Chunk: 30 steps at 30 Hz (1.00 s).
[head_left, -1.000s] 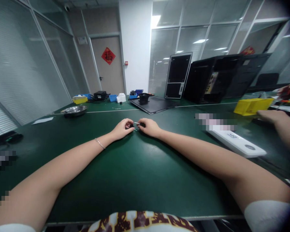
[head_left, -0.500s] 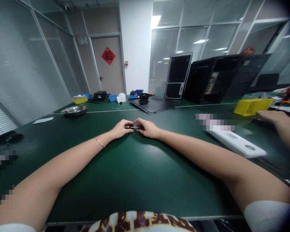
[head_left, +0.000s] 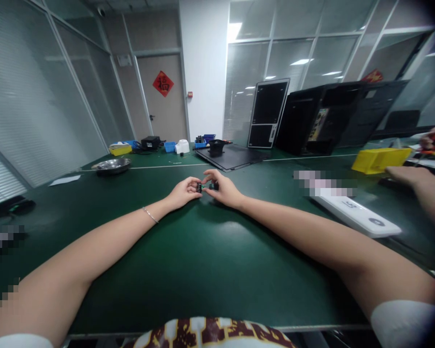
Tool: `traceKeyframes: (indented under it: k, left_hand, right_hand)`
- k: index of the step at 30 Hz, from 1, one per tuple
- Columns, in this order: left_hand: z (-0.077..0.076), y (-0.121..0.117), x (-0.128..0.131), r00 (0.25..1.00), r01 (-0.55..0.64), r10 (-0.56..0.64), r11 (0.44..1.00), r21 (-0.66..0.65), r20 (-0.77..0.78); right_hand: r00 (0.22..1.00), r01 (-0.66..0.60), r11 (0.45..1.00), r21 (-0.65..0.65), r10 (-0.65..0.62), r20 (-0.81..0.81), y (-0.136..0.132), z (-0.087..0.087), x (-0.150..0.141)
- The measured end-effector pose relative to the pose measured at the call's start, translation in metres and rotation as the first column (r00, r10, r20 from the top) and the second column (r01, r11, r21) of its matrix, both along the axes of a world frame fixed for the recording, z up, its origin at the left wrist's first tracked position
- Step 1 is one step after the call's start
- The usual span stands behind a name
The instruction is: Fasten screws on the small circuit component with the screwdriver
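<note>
The left hand point(head_left: 184, 192) pinched a small dark part point(head_left: 199, 188) between its fingertips, and the right hand point(head_left: 222, 189) pinched a second dark part point(head_left: 214, 185). Held just apart between the hands, above the green surface point(head_left: 203, 270), the parts showed no visible join.

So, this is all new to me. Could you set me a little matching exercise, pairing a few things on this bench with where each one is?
Things:
1. Thin bracelet
2. Metal bowl
3. Yellow bin
4. Small dark part

Places:
A. At the fingertips of the left hand
B. Toward the far left of the green table
C. Around the left wrist
D. Toward the right of the table

Pairs: 1-C, 2-B, 3-D, 4-A
</note>
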State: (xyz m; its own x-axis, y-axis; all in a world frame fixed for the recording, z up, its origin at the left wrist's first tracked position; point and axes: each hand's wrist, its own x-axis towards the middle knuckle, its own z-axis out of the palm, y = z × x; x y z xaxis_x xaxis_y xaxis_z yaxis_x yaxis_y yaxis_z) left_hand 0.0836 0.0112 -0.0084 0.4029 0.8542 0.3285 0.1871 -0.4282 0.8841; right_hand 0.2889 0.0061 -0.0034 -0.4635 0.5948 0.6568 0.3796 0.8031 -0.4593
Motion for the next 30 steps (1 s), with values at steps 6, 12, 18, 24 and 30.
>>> traceKeyframes:
  k: [6,12,18,24,30]
  left_hand:
    - [-0.0006,-0.0009,0.0018,0.999,0.003,-0.002,1.000,0.019,-0.036]
    - [0.0009,-0.0038,0.0028,0.998,-0.026,0.029,0.997,0.069,-0.050]
    - [0.0018,-0.0056,0.0020,0.991,-0.026,0.048,0.986,0.167,-0.126]
    - [0.0011,-0.0031,0.0008,0.998,-0.054,0.057,0.995,0.086,-0.036]
    - [0.0011,-0.0015,-0.0010,0.994,-0.007,0.017,0.996,-0.088,0.106]
  right_hand:
    - [0.998,0.008,1.000,0.015,-0.009,0.054,-0.0032,0.0011,-0.0019]
    - [0.997,0.050,0.998,0.029,-0.051,0.050,-0.0036,0.0002,-0.0024]
    - [0.999,0.018,0.999,0.030,-0.019,0.050,-0.0043,0.0014,-0.0035]
    - [1.000,-0.015,1.000,0.019,0.015,0.025,-0.0051,0.0029,-0.0028]
    - [0.999,0.003,1.000,0.012,-0.004,0.048,-0.0035,0.0014,-0.0005]
